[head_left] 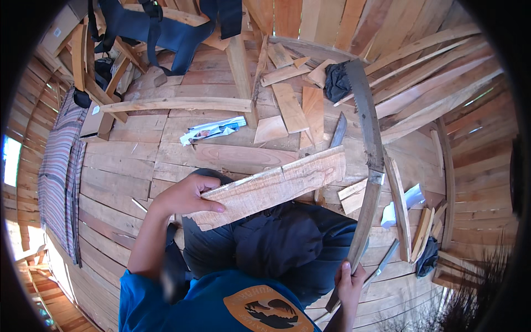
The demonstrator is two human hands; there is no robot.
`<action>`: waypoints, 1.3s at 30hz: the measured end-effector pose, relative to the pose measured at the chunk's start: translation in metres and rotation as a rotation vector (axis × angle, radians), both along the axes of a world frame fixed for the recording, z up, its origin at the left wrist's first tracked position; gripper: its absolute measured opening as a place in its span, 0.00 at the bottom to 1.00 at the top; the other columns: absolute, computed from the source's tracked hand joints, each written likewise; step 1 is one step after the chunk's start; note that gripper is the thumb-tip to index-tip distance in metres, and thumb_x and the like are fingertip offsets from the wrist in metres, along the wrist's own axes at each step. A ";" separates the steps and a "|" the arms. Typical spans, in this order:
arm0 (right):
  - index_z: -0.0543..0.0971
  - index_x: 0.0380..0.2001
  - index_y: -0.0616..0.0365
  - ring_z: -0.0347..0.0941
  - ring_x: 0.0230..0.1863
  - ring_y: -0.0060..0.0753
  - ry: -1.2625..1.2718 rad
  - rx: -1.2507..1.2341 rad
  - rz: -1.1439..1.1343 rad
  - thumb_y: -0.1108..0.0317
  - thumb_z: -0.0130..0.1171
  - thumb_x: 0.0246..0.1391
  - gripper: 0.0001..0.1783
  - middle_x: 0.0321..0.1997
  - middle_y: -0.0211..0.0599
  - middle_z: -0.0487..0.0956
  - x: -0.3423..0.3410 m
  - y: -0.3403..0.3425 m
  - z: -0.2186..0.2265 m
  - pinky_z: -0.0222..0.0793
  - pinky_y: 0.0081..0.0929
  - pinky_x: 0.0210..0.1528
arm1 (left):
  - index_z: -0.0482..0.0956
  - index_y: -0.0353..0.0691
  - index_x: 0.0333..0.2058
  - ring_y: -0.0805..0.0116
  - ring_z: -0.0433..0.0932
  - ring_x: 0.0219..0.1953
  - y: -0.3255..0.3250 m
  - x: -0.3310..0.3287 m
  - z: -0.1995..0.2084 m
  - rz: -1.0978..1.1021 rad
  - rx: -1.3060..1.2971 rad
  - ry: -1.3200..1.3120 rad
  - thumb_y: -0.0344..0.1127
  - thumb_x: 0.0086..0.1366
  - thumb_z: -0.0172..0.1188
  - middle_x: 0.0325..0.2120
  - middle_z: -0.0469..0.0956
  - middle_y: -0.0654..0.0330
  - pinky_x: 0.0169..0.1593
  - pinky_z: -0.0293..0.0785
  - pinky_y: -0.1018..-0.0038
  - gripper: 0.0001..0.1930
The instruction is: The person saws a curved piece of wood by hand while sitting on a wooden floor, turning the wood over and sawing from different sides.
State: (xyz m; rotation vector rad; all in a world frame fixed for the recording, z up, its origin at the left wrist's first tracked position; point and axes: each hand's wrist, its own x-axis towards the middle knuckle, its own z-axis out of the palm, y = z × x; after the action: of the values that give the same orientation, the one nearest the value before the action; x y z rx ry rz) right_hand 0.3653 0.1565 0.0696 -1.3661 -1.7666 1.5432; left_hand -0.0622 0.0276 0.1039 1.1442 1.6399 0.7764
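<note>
1. Lying along the far left of the plank floor [127, 160] is a striped cloth [58, 171], well apart from the hands.
2. Resting on the near end of a pale wooden board [271, 187], the left hand [185, 195] is partly closed, fingers laid flat over the top face and thumb beneath the edge, gripping it.
3. The board runs from that hand up and to the right, tilted, across the person's dark trousers [276, 243]; its far end is just beside the saw blade.
4. Beyond the board, a crumpled printed paper [213, 130] and loose wood offcuts [293, 108] lie on the floor.
5. A long curved saw [369, 144] arcs from near a dark rag [336, 82] at the top down to the lower right.
6. The right hand [349, 285] is closed around the saw's wooden handle end, fingers wrapped over it.
7. Further right, thin wood strips [399, 207] and a white paper scrap [410, 200] lie on the floor.
</note>
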 end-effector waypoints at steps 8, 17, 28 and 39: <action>0.71 0.30 0.62 0.63 0.15 0.14 0.387 -0.097 -0.170 0.65 0.54 0.64 0.12 0.18 0.26 0.69 -0.055 -0.001 0.005 0.58 0.15 0.17 | 0.73 0.34 0.27 0.82 0.61 0.27 0.035 0.010 -0.015 -0.082 0.029 -0.073 0.37 0.53 0.75 0.20 0.66 0.69 0.29 0.62 0.77 0.17; 0.70 0.30 0.60 0.67 0.18 0.14 0.512 -0.114 -0.167 0.70 0.57 0.62 0.09 0.22 0.29 0.72 -0.077 0.016 0.015 0.64 0.15 0.18 | 0.71 0.35 0.25 0.81 0.58 0.25 0.060 0.053 -0.005 0.001 0.170 -0.010 0.37 0.56 0.73 0.18 0.61 0.69 0.26 0.59 0.78 0.17; 0.68 0.31 0.60 0.76 0.51 0.34 0.606 -0.048 -0.219 0.78 0.71 0.46 0.18 0.54 0.51 0.76 -0.118 0.033 -0.001 0.75 0.30 0.51 | 0.68 0.35 0.40 0.44 0.77 0.36 0.083 0.188 -0.007 0.011 0.384 0.626 0.29 0.60 0.58 0.33 0.75 0.46 0.43 0.74 0.56 0.12; 0.70 0.31 0.57 0.78 0.41 0.24 0.628 -0.191 -0.252 0.84 0.68 0.45 0.17 0.42 0.41 0.81 -0.128 0.041 -0.008 0.76 0.24 0.44 | 0.57 0.23 0.58 0.43 0.61 0.63 0.075 0.210 -0.004 -0.166 0.232 0.735 0.46 0.62 0.57 0.60 0.58 0.36 0.59 0.53 0.30 0.36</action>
State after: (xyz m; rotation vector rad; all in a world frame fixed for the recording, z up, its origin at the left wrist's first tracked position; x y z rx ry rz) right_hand 0.2373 0.1977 0.0616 -0.9761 -1.0526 1.7722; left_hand 0.1474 0.1029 0.0997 1.8569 2.0334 0.4625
